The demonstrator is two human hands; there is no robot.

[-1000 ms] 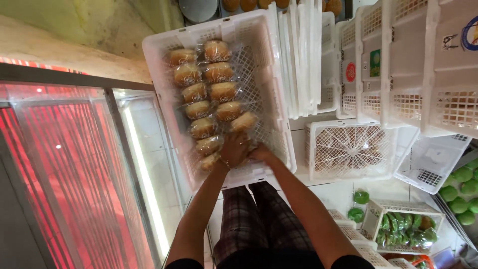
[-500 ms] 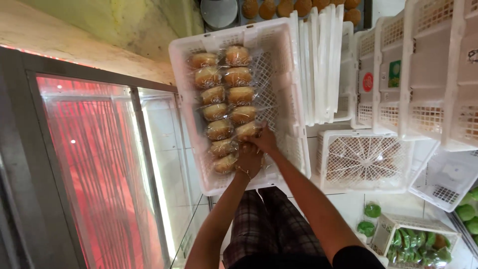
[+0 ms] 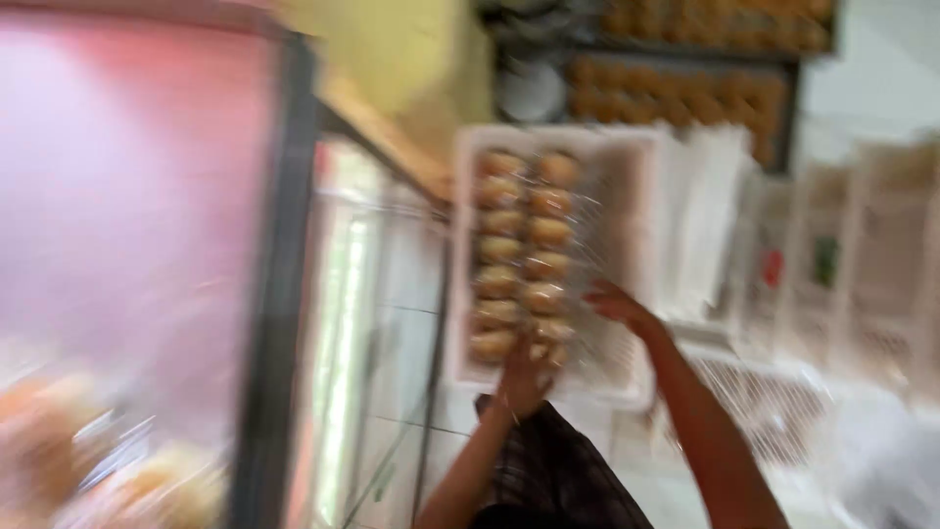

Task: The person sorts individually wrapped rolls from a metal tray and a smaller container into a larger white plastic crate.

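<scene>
1. The left hand rests at the near end of the white plastic crate, fingers up against the nearest buns. The frame is badly smeared, so I cannot tell whether it is closed around a bun or only touching one.

2. The right hand sits at about 2 o'clock from the left, over the bare mesh floor of the crate. Its fingers look spread and loose, with nothing clearly in them, though the blur leaves this uncertain.

3. The buns lie in two rows down the left half of the crate, running from 12 o'clock towards the hands at 6 o'clock. They are round, golden-brown and seem wrapped in something clear and shiny.

4. To handle them well, I would judge a light grip from the sides best: soft bread dents easily and slick wrapping slips. Keeping the rows straight also makes sense.

5. The crate has a latticed, rigid floor and low walls. More white crates stand at 3 o'clock, and flat white pieces lean on edge just beside the crate.

6. At 9 o'clock stands a glass display case with a dark frame and pinkish light inside. Checked trousers show at 6 o'clock.
</scene>
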